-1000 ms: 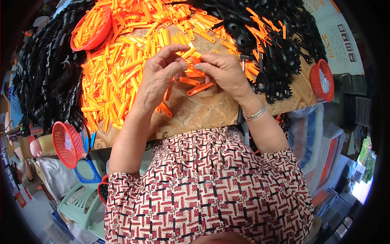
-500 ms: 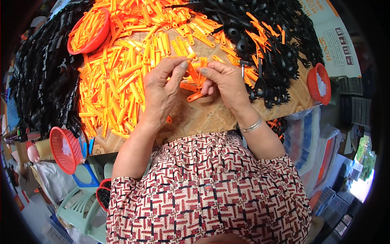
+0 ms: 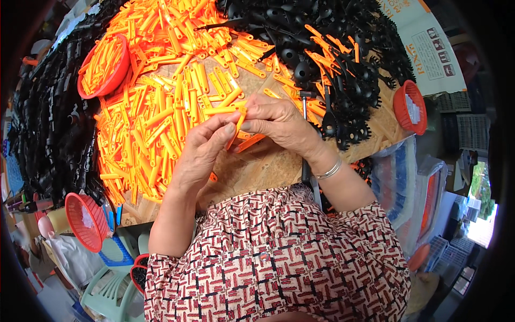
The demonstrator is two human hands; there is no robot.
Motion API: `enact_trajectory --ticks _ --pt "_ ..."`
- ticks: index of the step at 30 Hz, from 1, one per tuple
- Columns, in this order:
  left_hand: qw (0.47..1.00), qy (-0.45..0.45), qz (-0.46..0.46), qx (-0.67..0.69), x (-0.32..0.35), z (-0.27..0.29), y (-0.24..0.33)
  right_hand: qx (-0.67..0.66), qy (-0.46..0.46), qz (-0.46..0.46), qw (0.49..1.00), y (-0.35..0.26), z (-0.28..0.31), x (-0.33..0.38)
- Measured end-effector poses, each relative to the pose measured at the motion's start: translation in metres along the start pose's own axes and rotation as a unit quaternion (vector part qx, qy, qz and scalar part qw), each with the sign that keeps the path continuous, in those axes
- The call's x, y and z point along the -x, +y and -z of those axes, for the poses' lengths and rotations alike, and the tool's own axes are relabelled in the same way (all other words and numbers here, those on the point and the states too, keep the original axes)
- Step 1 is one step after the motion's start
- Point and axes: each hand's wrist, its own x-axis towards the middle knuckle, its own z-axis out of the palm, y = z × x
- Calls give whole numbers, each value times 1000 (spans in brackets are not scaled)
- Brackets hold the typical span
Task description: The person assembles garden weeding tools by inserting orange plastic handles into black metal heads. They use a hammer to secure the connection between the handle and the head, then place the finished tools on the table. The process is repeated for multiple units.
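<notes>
My left hand (image 3: 203,147) and my right hand (image 3: 283,124) meet over the near middle of the table. Between their pinched fingertips is an orange plastic handle piece (image 3: 241,122), held from both sides and partly hidden by the fingers. Just below it, another orange piece (image 3: 251,143) lies on the table beside my right fingers. A large heap of orange handle pieces (image 3: 161,121) spreads to the left of and beyond my hands. By my right wrist lies a hammer (image 3: 306,95), its shaft partly hidden under the forearm.
Black spoons and pasta servers (image 3: 343,91) pile up at the right; more black parts (image 3: 48,123) cover the left side. Red baskets stand at the far left (image 3: 127,63), right edge (image 3: 399,110) and left front (image 3: 80,236). A green chair (image 3: 107,290) is below.
Both hands have moved slightly left and down in the view and closer together. They pinch one piece between them, and the hammer beside my right hand shows more fully.
</notes>
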Motion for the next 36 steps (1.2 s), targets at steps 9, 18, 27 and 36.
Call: enact_trajectory --ticks 9,18,27,36 --pt "999 22 29 -1 8 12 -5 662 129 0 738 13 127 -100" --pt "999 44 24 -14 19 11 -9 703 134 48 697 19 131 -114" --pt "913 121 -229 -316 13 -7 25 456 27 149 877 -37 44 -32" --pt "859 111 -257 -429 19 -1 16 151 -65 -31 986 -32 27 -5"
